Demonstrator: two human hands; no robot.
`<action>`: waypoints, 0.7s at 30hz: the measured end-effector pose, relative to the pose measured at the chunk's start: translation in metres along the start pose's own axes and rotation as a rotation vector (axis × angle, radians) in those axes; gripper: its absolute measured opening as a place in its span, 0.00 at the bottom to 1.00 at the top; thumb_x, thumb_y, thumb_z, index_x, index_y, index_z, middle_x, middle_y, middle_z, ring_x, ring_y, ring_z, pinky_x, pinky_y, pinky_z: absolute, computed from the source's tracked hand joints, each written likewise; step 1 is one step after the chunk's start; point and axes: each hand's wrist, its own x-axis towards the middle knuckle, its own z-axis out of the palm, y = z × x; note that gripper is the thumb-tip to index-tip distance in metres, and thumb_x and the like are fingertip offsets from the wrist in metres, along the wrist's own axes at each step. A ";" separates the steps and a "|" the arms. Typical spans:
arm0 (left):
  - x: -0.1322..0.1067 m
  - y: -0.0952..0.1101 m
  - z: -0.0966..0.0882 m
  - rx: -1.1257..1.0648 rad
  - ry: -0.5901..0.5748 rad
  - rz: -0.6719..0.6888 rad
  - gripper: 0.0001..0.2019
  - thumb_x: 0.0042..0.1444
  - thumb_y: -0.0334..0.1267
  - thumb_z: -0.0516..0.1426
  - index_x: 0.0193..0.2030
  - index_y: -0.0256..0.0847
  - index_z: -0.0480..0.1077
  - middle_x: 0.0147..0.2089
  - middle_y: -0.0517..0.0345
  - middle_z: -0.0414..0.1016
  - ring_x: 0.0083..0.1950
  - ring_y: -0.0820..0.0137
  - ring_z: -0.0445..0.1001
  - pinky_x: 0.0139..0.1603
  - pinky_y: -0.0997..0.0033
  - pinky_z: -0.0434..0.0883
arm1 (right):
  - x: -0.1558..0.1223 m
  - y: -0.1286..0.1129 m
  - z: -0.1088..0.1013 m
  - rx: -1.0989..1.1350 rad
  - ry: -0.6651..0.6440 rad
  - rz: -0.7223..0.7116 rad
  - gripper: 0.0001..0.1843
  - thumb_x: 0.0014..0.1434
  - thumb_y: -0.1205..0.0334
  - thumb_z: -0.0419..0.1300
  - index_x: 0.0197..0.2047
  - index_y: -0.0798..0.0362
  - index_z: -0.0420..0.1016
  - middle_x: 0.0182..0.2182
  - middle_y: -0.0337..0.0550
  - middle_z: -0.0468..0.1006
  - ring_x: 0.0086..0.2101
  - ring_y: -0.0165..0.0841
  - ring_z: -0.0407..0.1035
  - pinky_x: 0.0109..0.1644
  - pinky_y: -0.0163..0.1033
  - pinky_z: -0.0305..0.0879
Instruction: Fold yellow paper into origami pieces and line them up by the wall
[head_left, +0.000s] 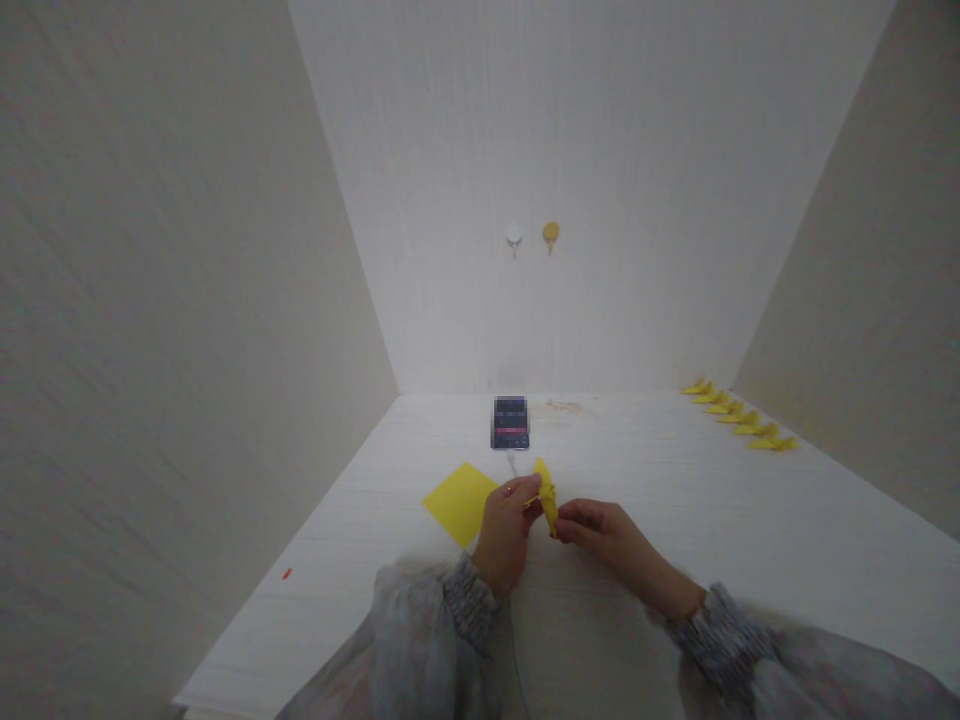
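Note:
A folded yellow origami paper piece (548, 498), narrow and pointed at its upper end, is held between my two hands above the white table. My left hand (506, 525) pinches it from the left near its middle. From the right, the fingertips of my right hand (600, 525) are closed on its lower end. A flat square sheet of yellow paper (459, 503) lies on the table, its right corner partly behind my left hand.
A phone (511, 423) with a cable (516, 640) lies toward the back wall. Several folded yellow paper cranes (739, 415) stand in a row by the right wall. A small orange scrap (286, 573) lies at the left. Two hooks (551, 233) are on the back wall.

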 end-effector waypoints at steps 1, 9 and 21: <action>0.001 -0.001 -0.001 0.003 -0.019 0.003 0.12 0.45 0.42 0.55 0.25 0.33 0.68 0.27 0.56 0.67 0.29 0.74 0.65 0.32 0.74 0.63 | 0.000 -0.001 0.000 0.011 0.008 0.002 0.09 0.48 0.59 0.57 0.26 0.56 0.72 0.23 0.40 0.73 0.26 0.30 0.65 0.32 0.35 0.60; 0.004 0.005 -0.010 0.604 0.113 0.399 0.21 0.41 0.30 0.57 0.46 0.41 0.63 0.44 0.53 0.64 0.38 0.71 0.64 0.43 0.66 0.64 | -0.006 -0.020 -0.013 0.325 0.010 0.026 0.09 0.47 0.63 0.55 0.19 0.57 0.68 0.18 0.38 0.69 0.23 0.27 0.60 0.31 0.34 0.55; -0.001 0.010 -0.011 1.127 -0.036 0.873 0.10 0.44 0.27 0.56 0.33 0.44 0.72 0.35 0.56 0.70 0.39 0.69 0.65 0.41 0.63 0.64 | -0.010 -0.022 -0.014 0.622 -0.157 0.077 0.05 0.45 0.68 0.56 0.20 0.58 0.66 0.17 0.37 0.67 0.20 0.25 0.58 0.26 0.33 0.51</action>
